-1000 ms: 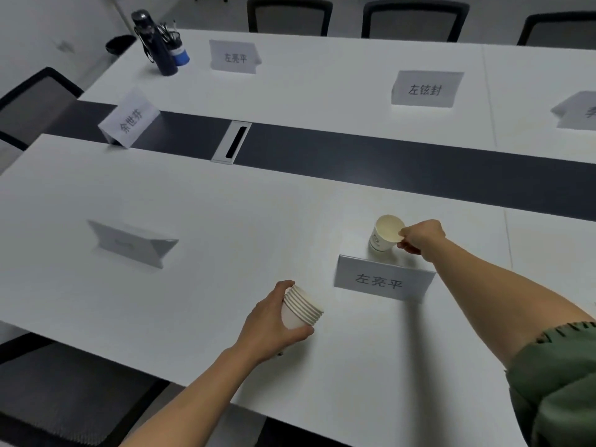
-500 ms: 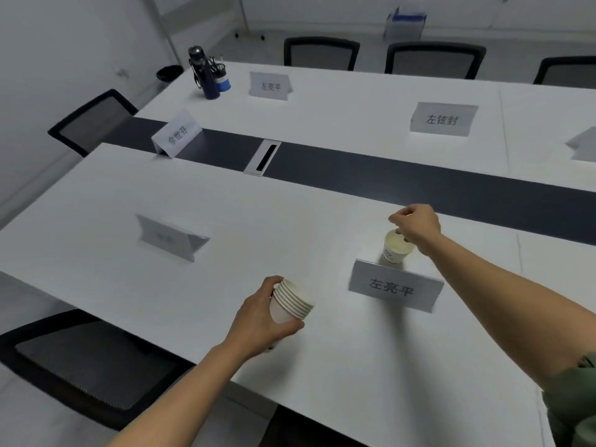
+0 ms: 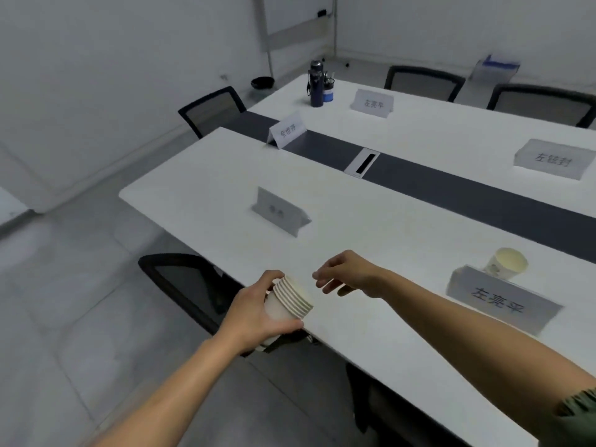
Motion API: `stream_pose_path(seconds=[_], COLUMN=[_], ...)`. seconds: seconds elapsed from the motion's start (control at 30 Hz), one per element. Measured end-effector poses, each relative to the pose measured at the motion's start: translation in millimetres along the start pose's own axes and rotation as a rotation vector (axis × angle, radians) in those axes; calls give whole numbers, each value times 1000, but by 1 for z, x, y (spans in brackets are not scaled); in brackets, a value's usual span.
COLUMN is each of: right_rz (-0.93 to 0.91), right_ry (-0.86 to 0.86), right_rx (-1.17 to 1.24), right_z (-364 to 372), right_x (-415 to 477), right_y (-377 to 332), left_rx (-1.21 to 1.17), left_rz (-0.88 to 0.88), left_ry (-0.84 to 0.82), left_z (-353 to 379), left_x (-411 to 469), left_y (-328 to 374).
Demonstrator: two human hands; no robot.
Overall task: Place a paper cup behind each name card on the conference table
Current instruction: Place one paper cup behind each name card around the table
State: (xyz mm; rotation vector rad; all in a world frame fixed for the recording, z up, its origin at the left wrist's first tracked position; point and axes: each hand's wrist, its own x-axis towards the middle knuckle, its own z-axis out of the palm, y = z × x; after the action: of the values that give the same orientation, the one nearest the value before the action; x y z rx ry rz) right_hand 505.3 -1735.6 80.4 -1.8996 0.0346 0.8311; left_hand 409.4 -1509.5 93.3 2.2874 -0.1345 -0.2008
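My left hand (image 3: 254, 312) grasps the stack of paper cups (image 3: 288, 301) right over the near edge of the conference table (image 3: 403, 253), fingers and thumb wrapped round its lower body. The stack's long axis is tipped, with the base in my palm and the rims pointing right and slightly away from me. My right hand (image 3: 346, 274) hovers just right of those rims, apart from them, with its fingers loose and holding nothing. A black chair (image 3: 180, 285) sits tucked under the table edge to the left of my left hand. Bare white tabletop lies open between my hands and the near-left name card (image 3: 280, 211), which shows me its back with marks too faint to read. To the right, a single paper cup (image 3: 508, 264) stands mouth up just behind the near-right name card (image 3: 498, 298), which reads 左亮平. The print on the cup's side is too small to make out. A dark strip (image 3: 451, 185) runs along the table's middle, with a white cable box (image 3: 362, 162) set in it. At its far left end stands a tilted card (image 3: 288, 130) beginning 余世; its last character is blurred. On the far side, one card (image 3: 373, 103) also reads 左亮平 and another (image 3: 551, 159) further right reads 左铉封. A dark bottle (image 3: 316, 88) and a pen cup (image 3: 329, 91) stand together at the far left corner.
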Motion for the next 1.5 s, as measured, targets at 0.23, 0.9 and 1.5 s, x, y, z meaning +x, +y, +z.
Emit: stream_pose_path(seconds=[0.23, 0.9, 1.5], right_rz=[-46, -154, 64], right_ry=[-221, -173, 343], right_rx=[16, 29, 424], right_z=[145, 200, 102], right_x=[25, 186, 282], right_y=[-74, -232, -265], left_rx=[19, -173, -140], left_rz=[16, -37, 31], left_ry=[68, 80, -168], left_z=[-106, -260, -304], left_x=[-62, 49, 254], left_y=[-86, -202, -254])
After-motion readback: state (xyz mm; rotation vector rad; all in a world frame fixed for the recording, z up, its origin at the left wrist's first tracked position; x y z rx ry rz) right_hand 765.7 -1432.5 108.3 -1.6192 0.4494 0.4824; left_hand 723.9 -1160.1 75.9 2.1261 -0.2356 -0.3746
